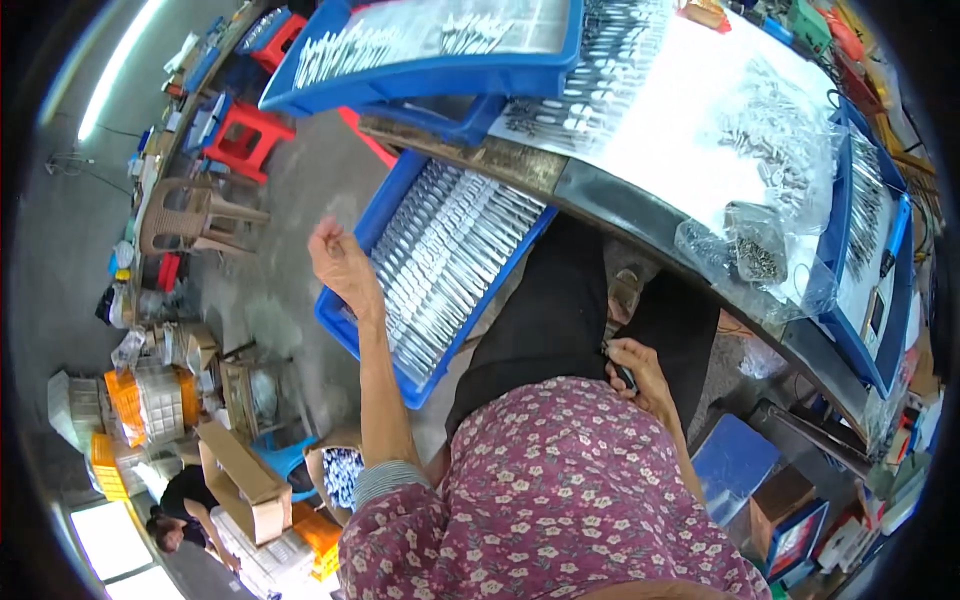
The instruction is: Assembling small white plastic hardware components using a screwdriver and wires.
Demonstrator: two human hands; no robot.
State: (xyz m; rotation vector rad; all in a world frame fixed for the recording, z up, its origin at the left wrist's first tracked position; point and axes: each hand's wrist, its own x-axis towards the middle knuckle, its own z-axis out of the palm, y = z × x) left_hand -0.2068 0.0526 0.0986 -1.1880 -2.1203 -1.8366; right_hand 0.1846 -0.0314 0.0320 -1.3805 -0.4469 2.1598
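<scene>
Tray (337, 330) of silvery pieces (450, 255) lies just right of the curled left hand (343, 268) (can't tell if it's empty); right hand (645, 374)'s farther, gripping a dark tool (625, 378).

Left fingers (326, 232) held out — right fingers (632, 351) curled.

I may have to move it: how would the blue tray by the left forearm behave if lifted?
The blue tray is probably stiff, judging by its raised walls. It is likely heavy, filled with rows of metallic pieces. Those shiny pieces might slide if it tilts.
</scene>
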